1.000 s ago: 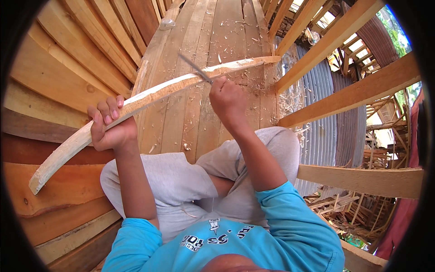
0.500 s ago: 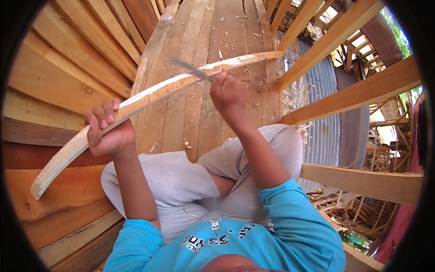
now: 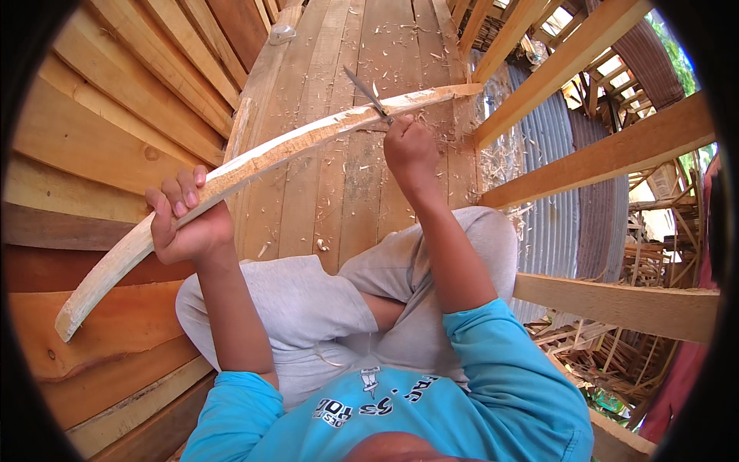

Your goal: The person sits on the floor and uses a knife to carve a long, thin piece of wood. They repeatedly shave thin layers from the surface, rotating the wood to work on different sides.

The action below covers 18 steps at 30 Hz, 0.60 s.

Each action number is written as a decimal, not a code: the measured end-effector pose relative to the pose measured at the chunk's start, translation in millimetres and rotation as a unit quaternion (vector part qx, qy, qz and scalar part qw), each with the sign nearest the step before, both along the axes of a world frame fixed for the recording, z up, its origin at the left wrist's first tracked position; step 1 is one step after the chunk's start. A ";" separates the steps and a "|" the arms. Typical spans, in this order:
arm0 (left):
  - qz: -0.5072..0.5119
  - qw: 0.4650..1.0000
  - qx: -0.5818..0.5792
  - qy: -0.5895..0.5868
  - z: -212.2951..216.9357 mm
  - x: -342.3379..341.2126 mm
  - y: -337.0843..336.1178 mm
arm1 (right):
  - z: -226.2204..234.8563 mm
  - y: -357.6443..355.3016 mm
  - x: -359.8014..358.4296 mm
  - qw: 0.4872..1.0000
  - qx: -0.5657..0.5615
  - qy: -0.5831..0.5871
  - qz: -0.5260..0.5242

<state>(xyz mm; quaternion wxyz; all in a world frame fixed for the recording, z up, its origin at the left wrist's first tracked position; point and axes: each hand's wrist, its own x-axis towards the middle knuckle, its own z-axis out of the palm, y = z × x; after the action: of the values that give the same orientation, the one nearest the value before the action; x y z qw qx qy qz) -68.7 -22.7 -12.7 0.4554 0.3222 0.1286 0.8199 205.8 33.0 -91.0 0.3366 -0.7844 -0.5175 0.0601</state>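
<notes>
A long curved strip of pale wood [image 3: 285, 148] runs from lower left up to the right, its far tip resting against a beam. My left hand [image 3: 183, 219] grips the strip near its lower end, fingers wrapped over the top. My right hand [image 3: 408, 148] holds a knife [image 3: 366, 94] whose thin blade lies across the strip's upper part. The knife's handle is hidden inside my fist. I sit on wooden planks with my knees bent, in grey shorts and a blue long-sleeved shirt.
The plank floor [image 3: 369, 46] ahead is littered with wood shavings. Sloping boards [image 3: 115, 85] rise on the left. Timber beams [image 3: 608, 158] cross on the right, with corrugated metal sheeting [image 3: 554, 146] behind them. A small pale object [image 3: 282, 33] lies at the far end of the planks.
My right hand and the knife have moved up the strip toward its far tip. My left hand keeps its grip, and the strip has shifted slightly.
</notes>
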 end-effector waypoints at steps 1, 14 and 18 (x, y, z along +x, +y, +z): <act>-0.001 1.000 0.001 0.001 -0.1 -2.1 -1.8 | 3.8 -6.9 -8.0 1.000 -0.018 0.010 0.008; -0.003 1.000 0.003 0.012 -4.6 -9.3 -3.7 | 18.9 -21.4 -28.4 0.996 -0.056 -0.033 0.057; 0.032 0.999 -0.031 -0.008 -0.6 4.6 -1.2 | -17.2 18.4 35.3 0.997 0.050 -0.054 0.017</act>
<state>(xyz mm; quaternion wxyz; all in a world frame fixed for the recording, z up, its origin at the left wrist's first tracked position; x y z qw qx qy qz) -64.1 -24.0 -13.3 0.4399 0.2967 0.1605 0.8323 241.0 51.4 -108.2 0.3456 -0.7601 -0.5503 -0.0028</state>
